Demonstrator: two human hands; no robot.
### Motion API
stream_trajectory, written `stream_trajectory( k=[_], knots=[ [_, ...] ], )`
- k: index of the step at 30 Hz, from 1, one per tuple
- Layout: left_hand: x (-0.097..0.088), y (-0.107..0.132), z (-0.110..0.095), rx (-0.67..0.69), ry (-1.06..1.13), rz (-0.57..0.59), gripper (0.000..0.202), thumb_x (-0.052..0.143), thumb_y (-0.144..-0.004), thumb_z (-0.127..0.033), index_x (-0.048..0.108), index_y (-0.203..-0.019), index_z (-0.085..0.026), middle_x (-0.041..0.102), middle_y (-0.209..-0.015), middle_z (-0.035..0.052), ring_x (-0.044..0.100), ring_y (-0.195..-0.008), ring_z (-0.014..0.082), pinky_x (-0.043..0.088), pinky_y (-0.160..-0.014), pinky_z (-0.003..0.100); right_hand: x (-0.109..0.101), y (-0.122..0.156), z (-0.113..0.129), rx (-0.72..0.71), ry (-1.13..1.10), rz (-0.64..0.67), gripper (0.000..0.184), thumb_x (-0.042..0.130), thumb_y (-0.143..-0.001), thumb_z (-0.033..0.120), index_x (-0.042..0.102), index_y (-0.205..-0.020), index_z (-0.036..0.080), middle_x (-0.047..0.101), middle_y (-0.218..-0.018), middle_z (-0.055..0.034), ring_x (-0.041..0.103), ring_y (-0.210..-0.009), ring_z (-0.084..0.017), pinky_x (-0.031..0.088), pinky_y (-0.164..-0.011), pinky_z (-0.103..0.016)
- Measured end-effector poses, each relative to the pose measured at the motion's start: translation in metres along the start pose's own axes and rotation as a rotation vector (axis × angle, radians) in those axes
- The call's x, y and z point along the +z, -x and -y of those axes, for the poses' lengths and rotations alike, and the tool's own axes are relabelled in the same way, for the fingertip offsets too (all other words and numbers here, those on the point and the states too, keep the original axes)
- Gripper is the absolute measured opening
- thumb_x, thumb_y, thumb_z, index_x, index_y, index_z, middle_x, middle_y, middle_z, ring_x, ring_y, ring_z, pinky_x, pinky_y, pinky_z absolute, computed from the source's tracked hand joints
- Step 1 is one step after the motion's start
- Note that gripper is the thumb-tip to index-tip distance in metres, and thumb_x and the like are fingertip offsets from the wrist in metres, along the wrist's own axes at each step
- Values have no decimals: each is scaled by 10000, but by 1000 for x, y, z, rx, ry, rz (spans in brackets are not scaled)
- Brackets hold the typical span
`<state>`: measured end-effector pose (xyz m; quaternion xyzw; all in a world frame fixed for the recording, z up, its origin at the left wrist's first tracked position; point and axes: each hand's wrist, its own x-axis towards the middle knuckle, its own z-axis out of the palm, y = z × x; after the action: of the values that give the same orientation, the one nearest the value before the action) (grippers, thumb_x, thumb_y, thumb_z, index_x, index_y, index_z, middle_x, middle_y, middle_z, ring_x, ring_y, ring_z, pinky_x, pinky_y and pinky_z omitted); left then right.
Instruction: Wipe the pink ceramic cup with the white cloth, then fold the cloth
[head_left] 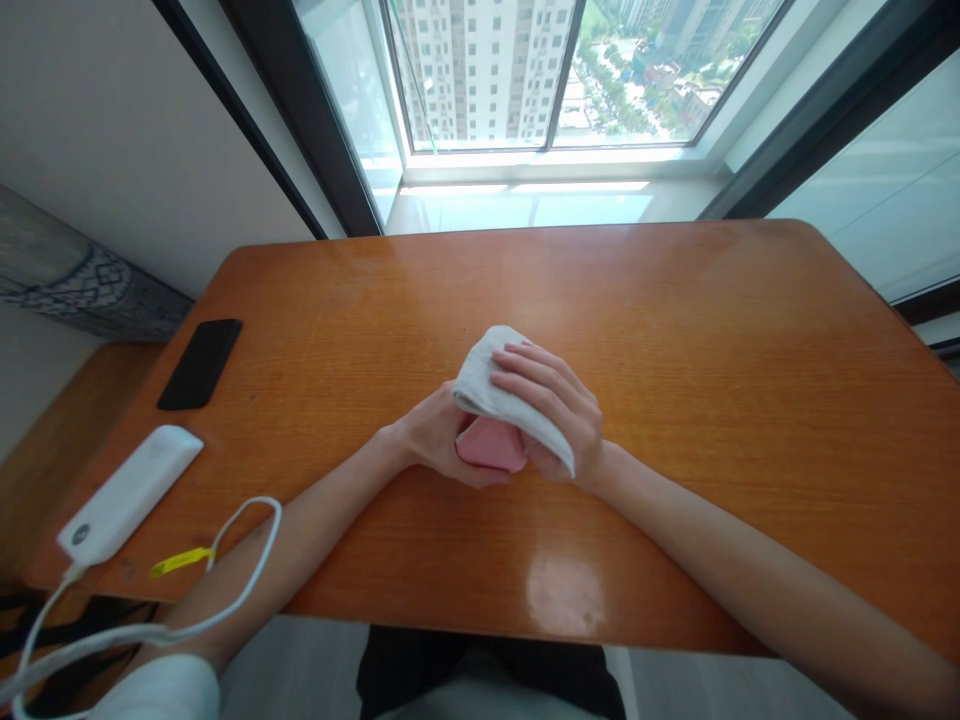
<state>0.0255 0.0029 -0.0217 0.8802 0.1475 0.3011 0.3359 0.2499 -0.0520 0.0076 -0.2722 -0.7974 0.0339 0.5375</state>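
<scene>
In the head view, my left hand [442, 440] is closed around a pink object [491, 443] whose kind I cannot make out, as it is mostly covered. A light grey cloth [487, 375] lies folded over the top of it. My right hand [555, 405] grips the cloth, fingers laid across it and pressing it against the pink object. Both hands meet above the middle of the wooden table [712, 350].
A black phone [199, 365] lies at the table's left side. Nearer me is a white power bank [130, 493] with a white cable [255, 570] that passes over my left forearm. A yellow tag [181, 562] sits by the cable. Beyond the far edge is a window [555, 75].
</scene>
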Motion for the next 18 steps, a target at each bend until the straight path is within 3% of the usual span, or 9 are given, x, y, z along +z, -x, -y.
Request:
stream_trajectory(
  k=[4,9,12,16,18],
  knots=[
    [5,4,6,55,-138,103,436,817,-771,-662,785,-933,-259,836,-942,46,789,-955,332,677,-961,544,-2,1,-2,-189,62,79,474,493,-1155,362,638,-1584,223,797,-1445,-136,720,-1434,-341,565,-1265,-659],
    [7,-3,0,108,-108,49,379,814,-807,-637,752,-936,-286,808,-957,29,761,-970,308,671,-956,516,-4,-2,-6,-283,80,64,427,522,-1137,318,696,-1492,156,846,-1285,-144,782,-1322,-320,605,-1237,-607],
    [4,-7,-8,118,-58,58,373,793,-842,-640,738,-897,-275,779,-896,29,741,-926,290,671,-906,495,-4,-2,-8,-282,62,61,396,536,-1135,331,711,-1468,207,852,-1242,-110,803,-1261,-304,643,-1189,-593],
    [-3,-9,-7,102,-19,41,642,734,-826,-871,746,-960,-243,777,-938,48,738,-957,303,652,-940,509,-4,-3,-9,-275,42,56,403,542,-1150,375,716,-1469,200,845,-1211,-119,805,-1212,-292,670,-1144,-573],
    [-7,-14,-4,50,50,-180,883,522,-847,-1029,731,-1103,-210,773,-1040,83,733,-992,309,634,-942,499,-5,-3,-10,-273,29,57,403,589,-1137,368,714,-1479,195,845,-1216,-123,803,-1205,-297,669,-1140,-578]
  ],
)
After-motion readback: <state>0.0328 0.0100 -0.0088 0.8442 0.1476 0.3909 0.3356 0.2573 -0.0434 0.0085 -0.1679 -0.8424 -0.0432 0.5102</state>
